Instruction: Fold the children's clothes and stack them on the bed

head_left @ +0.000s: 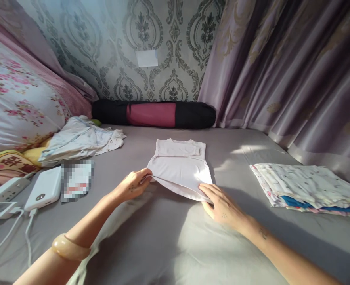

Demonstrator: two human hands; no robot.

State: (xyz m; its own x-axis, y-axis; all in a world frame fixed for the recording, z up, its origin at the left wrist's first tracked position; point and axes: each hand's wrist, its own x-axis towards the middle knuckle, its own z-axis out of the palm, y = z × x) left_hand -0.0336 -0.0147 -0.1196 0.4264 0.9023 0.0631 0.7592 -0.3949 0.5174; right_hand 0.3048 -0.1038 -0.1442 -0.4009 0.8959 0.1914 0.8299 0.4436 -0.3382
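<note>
A small white long-sleeved shirt lies on the grey bed sheet, its sleeve folded across the upper part. My left hand pinches the left corner of the hem and lifts it slightly, so the bottom edge gapes. At the right corner, my right hand grips the hem between thumb and fingers, the other fingers lying over the cloth. A pale bangle circles my left forearm.
Folded patterned cloths are stacked on the right. To the left lie a crumpled cloth, a white power bank with cables, a power strip and a blurred packet. A black and red roll rests by the wall.
</note>
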